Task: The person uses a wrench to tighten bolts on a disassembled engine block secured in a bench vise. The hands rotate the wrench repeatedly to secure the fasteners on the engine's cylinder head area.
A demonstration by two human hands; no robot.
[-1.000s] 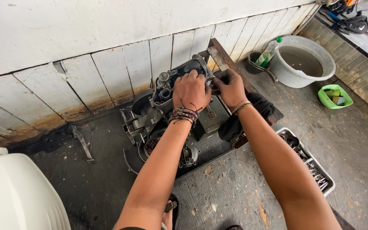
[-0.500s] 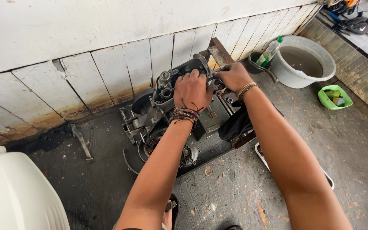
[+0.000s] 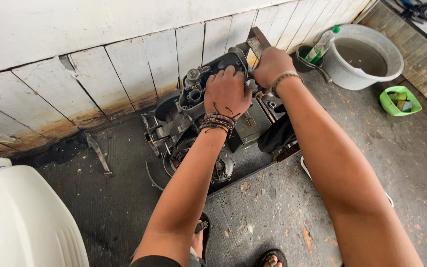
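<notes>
Left hand (image 3: 227, 91) down on top of the engine (image 3: 189, 133), fingers bent and clamped over its dark upper part. String bands (image 3: 216, 122) round that wrist. Right hand (image 3: 272, 63) just at 2 o'clock from the left one, curled shut into a fist against the engine's top edge, a band on its wrist too. Hands close, almost touching.

Engine on the floor (image 3: 282, 198) right against the wall (image 3: 100, 74), at 12 o'clock from the feet. Round gears and open holes showing lower down, toward 6 o'clock. Black cloth (image 3: 277, 133) beside it at 3 o'clock. Rusty frame (image 3: 258, 37) behind the right hand at 12 o'clock. Thin metal bar (image 3: 97, 153) on the floor at 9 o'clock. Further off at 2 o'clock, a grey bucket (image 3: 389, 69) with a bottle (image 3: 322, 45) leaning at its side, and a green tub (image 3: 389, 106) near it. Big white shape (image 3: 21, 222) at 8 o'clock. Sandal (image 3: 272, 258) at the bottom edge.

Probably best done like this: press down firm with the left hand so the engine cannot rock. Move the right hand slow and straight, not jerky. Mind the fingers near sharp edges and gears.

Hard to tell what sits inside the right fist, or if any tool is there. Part of the engine hidden under both hands and the left arm. White shape cut off by the edge, so no telling what it is. Tub's insides too small to make out.
</notes>
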